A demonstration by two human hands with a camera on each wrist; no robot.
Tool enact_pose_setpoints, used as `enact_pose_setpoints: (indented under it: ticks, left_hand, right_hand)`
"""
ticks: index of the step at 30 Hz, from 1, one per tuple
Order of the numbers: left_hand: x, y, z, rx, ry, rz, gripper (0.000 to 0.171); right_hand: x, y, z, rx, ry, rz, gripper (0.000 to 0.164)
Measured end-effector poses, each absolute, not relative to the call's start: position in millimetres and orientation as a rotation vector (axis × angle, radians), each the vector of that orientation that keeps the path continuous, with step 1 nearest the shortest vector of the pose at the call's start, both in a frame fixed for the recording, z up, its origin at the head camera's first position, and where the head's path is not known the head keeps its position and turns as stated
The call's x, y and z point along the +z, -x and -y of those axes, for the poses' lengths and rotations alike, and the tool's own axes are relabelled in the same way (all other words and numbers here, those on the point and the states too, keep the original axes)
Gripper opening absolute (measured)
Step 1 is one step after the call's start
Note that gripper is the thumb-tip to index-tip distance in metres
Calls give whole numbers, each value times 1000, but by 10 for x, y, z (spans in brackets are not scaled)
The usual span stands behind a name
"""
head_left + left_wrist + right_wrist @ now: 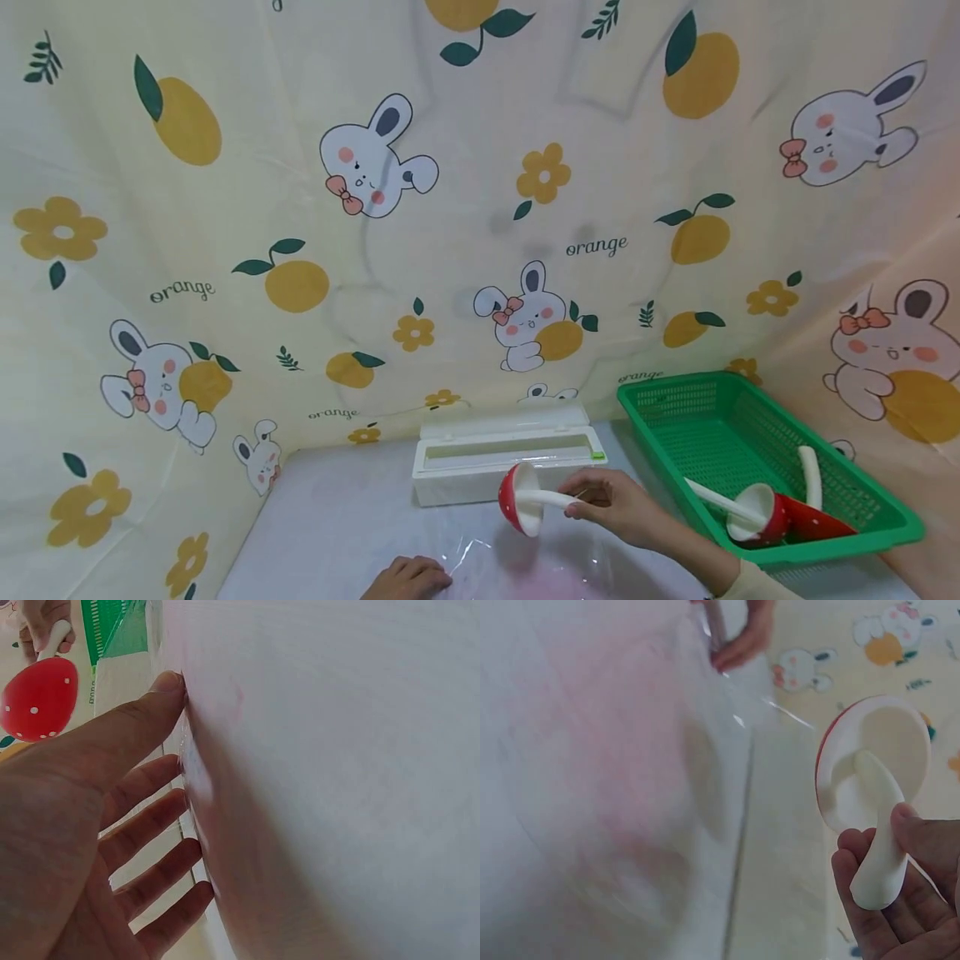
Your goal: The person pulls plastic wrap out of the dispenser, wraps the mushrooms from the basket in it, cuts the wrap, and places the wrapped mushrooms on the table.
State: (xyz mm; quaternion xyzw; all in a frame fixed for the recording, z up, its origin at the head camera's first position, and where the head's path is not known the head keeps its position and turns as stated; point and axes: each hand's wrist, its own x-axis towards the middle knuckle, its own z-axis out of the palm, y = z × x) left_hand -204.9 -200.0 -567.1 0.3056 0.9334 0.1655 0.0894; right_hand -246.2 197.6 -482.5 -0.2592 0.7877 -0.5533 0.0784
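Note:
In the head view, my right hand (618, 504) pinches the white curved handle of a red mushroom-shaped ladle (508, 500) with white dots. The ladle is above the table, its hollow white inside turned toward the hand. In the right wrist view, thumb and fingers wrap the handle of the ladle (877, 776). My left hand (411, 579) lies at the front of the table, its fingertips on a clear plastic film (472, 560). Its fingers (142, 817) are spread and nearly straight in the left wrist view. A pinkish patch shows at the film.
Behind the ladle stands a long white film dispenser box (480, 487), lid raised, with a green slider. At right, a green basket (652, 450) holds a red dotted piece (813, 518), a white-handled red cup shape (750, 510) and a white curved handle (810, 475). Printed cloth (450, 275) hangs behind.

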Motion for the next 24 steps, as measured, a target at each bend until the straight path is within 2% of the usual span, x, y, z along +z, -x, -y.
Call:
enact_pose_setpoints:
  ticks: [16, 24]
  left_hand:
    - [-5578, 2043, 1966, 481, -793, -2751, 40]
    - [-5509, 2030, 1979, 566, -779, -2700, 37]
  right_hand:
    - [-5361, 2426, -1606, -1735, 974, -2182, 23]
    - [-5510, 2445, -1518, -1704, 973, -2162, 21]
